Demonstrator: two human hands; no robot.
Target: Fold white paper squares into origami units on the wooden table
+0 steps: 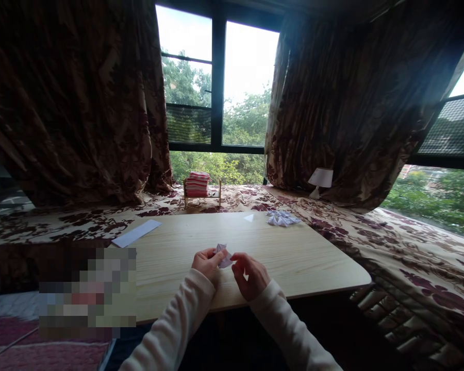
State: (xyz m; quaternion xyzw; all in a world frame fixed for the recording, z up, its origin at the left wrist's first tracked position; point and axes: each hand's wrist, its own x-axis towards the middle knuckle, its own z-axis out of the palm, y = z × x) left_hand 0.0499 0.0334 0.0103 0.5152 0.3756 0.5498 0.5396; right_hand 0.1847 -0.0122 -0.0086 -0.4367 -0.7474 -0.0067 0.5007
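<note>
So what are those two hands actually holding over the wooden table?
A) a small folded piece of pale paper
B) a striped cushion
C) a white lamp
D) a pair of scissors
A: the left hand and right hand pinch a small folded paper piece between their fingertips, just above the wooden table; more folded pieces lie at the table's far edge.

Bare table (294,257) around the centre; paper strip (136,233) far left; folded papers (282,218) far right.
</note>
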